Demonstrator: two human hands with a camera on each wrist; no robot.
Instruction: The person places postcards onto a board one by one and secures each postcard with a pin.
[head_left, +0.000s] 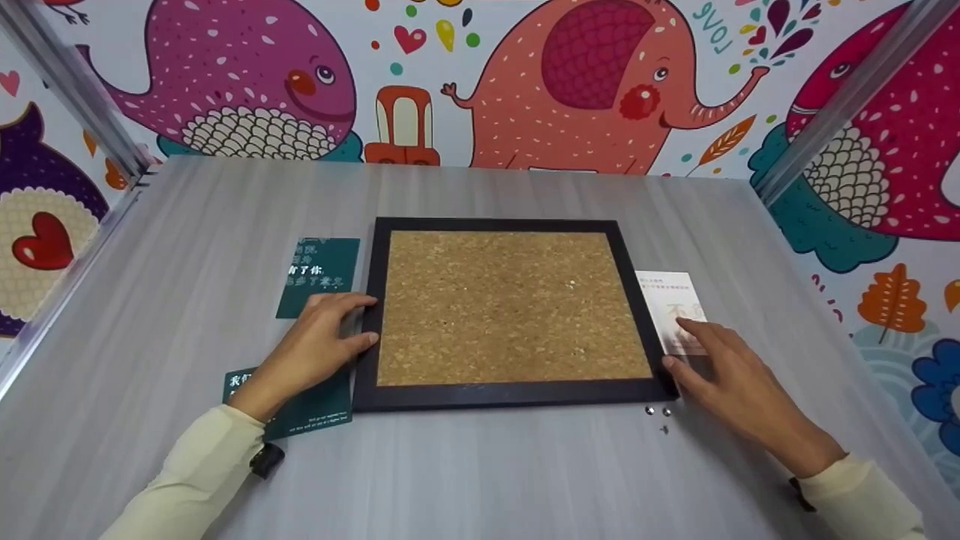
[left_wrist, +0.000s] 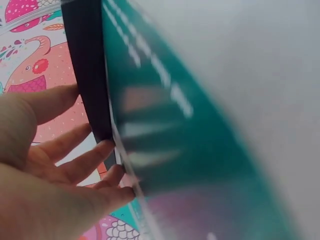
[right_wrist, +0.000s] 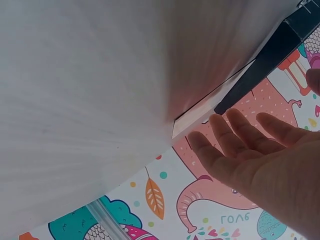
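A cork board (head_left: 510, 307) in a black frame (head_left: 495, 394) lies flat mid-table in the head view. My left hand (head_left: 309, 339) touches the frame's left side with thumb and fingertips, fingers loosely extended. In the left wrist view, that hand (left_wrist: 60, 170) is beside the frame edge (left_wrist: 86, 55), with a green card (left_wrist: 170, 155) close by. At the lower right corner, my right hand (head_left: 739, 382) has its thumb against the frame and its fingers over a white card (head_left: 666, 289). The right wrist view shows this hand (right_wrist: 255, 155) with fingers extended, holding nothing.
One dark green card (head_left: 334, 262) lies left of the board; another green card (head_left: 322, 401) is partly under my left forearm. Three small metallic pins (head_left: 650, 411) lie just below the frame's right corner. Patterned walls (head_left: 420, 67) and metal posts (head_left: 855, 97) border the table (head_left: 480, 480).
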